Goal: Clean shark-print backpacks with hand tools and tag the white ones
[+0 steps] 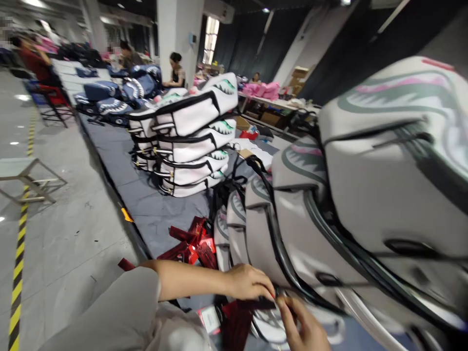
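My left hand (252, 282) is closed, its fingertips pinched at the end of a dark red tag (236, 326) that hangs below them. Close by, thumb and finger of my right hand (302, 326) pinch together almost at the left fingertips; what lies between them is too small to make out. Beside both hands leans a row of grey backpacks (300, 229) with shark-mouth prints and black zippers. A loose heap of dark red and bright red tags (197, 243) lies beyond my left forearm. Under my hands a white strap (334, 331) and a white label (210, 319) show.
Several white backpacks (193, 146) with green shark-mouth prints are stacked on the grey-covered table (124, 151). Farther back are blue backpacks (113, 100) and people seated at work. Left of the table edge, a folding stool (22, 168) stands on the floor by striped tape (20, 258).
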Available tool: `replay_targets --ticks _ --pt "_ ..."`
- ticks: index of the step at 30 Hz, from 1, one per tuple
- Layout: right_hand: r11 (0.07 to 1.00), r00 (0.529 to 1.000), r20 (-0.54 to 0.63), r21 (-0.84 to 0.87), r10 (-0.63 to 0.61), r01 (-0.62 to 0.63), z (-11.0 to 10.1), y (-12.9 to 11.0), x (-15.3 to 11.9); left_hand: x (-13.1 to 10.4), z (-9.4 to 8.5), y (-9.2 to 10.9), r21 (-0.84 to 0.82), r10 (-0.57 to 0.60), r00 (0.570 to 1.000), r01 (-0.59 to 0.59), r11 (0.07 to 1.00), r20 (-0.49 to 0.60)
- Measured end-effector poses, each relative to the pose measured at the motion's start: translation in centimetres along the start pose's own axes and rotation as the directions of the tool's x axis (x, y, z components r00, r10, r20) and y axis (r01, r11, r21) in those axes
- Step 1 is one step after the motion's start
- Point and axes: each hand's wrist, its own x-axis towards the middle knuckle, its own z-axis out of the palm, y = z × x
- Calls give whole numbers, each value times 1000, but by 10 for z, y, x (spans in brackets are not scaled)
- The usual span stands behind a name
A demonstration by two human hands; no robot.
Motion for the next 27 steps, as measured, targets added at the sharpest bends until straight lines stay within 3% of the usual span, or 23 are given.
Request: replay_targets --ticks 2,5,8,12,18,24,27 --pt "999 999 -10 -34 32 -32 -3 -19 -2 -4 -1 9 -4 -26 999 26 1000 -30" --pt "992 999 -2 -118 43 -43 -6 -37 0 -5 -8 11 -85 -34 999 37 996 28" --pt "989 998 23 -139 53 -49 -6 -38 3 3 -14 4 -163 -24 989 49 985 148" --pt "994 995 20 -35 102 -101 -6 -36 3 10 -18 1 -209 -43 971 94 973 235" --pt "992 992 22 22 125 -125 -4 -36 1 3 -19 3 -163 -89 981 118 980 175" --pt "984 988 20 87 155 -156 -3 -38 1 -2 -18 6 -92 33 995 -24 995 98" --pt "946 976 27 240 216 -216 -2 -36 1 -2 -15 8 -200 -38 993 60 978 114"
